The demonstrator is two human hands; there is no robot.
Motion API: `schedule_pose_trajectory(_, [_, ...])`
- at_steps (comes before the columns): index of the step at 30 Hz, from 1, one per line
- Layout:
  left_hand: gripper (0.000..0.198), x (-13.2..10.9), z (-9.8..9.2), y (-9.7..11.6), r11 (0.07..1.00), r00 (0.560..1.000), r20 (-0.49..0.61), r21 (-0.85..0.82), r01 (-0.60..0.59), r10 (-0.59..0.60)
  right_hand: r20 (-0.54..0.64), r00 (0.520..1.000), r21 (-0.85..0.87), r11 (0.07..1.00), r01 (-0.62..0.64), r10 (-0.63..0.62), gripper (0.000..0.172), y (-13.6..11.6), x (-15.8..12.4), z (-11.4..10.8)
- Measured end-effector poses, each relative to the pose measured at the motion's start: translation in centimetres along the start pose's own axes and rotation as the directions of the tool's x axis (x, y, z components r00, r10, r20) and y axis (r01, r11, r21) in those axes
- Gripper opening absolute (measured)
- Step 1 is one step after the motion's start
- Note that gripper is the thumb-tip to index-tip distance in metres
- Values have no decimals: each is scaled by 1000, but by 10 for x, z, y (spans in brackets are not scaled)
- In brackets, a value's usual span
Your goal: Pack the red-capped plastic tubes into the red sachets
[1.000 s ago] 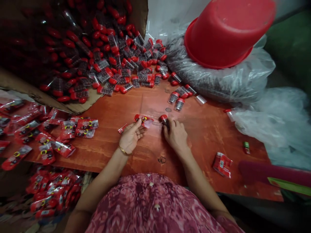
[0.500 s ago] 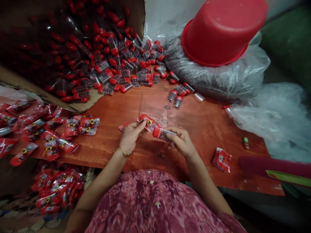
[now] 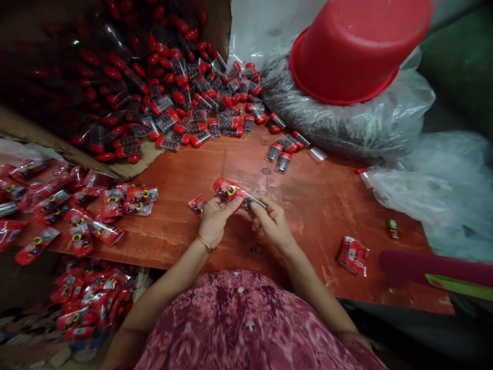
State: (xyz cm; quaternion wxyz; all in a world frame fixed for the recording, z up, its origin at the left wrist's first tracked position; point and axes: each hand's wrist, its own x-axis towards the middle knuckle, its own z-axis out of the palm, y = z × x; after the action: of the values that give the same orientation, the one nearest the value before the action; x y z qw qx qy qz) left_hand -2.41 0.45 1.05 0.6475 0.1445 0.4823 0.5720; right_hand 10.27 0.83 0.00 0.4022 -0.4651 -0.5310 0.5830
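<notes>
My left hand (image 3: 216, 218) pinches a red printed wrapper (image 3: 227, 189) above the middle of the table. Closed around a clear container (image 3: 254, 201) with dark contents, my right hand (image 3: 272, 222) holds it against the wrapper's right end. The container's red cap is now out of sight, apparently within the wrapper. Beside my left fingers, another red wrapper (image 3: 197, 204) lies on the table. My fingers partly cover both held things.
A cardboard box (image 3: 148, 162) spills many red-capped containers (image 3: 165, 121) at the back left. Filled red packets (image 3: 113, 203) lie on the left. A red tub (image 3: 346, 56) rests on a plastic bag (image 3: 370, 128). Flat red wrappers (image 3: 353, 255) lie on the right.
My hands have come closer together. The container's red cap, visible before at the wrapper's opening, has gone into the wrapper as my right hand moved left.
</notes>
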Motion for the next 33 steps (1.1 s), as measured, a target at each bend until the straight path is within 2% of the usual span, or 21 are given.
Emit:
schedule_pose_trajectory(3, [30, 1, 0, 0, 997, 1000, -6, -70, -9, 8, -1, 999, -15, 999, 35, -35, 32, 2, 5, 7])
schedule_pose_trajectory(7, [23, 3, -2, 2, 990, 999, -28, -136, 22, -26, 151, 988, -15, 999, 32, -30, 31, 2, 5, 13])
schedule_pose_trajectory(12, [21, 6, -4, 2, 996, 1000, 18, -86, 21, -20, 64, 997, 65, 997, 30, -34, 35, 11, 2, 24])
schedule_pose_trajectory(16, [27, 4, -5, -2, 993, 997, 64, -110, 39, -32, 73, 995, 71, 996, 56, -61, 32, 12, 1, 29])
schedule_pose_trajectory(20, [29, 3, -5, -9, 998, 995, 103, -63, -8, 15, -46, 992, 49, 991, 121, -118, 29, 10, 4, 31])
schedule_pose_trajectory(24, [31, 6, -8, -6, 998, 991, 133, -47, -29, 35, 0, 998, 148, 987, 55, -55, 31, 11, 7, 34])
schedule_pose_trajectory(28, [35, 8, -11, 3, 990, 993, 31, -84, -112, 115, 48, 998, 224, 974, 17, -28, 37, 12, 5, 34])
schedule_pose_trajectory(30, [37, 8, -11, 4, 993, 996, 30, -79, -83, 85, 59, 998, 225, 974, -8, -6, 35, 13, 3, 33])
schedule_pose_trajectory(33, [41, 5, -10, -2, 998, 995, 100, -63, 25, -19, 27, 999, 224, 974, -23, 17, 29, 15, 5, 34])
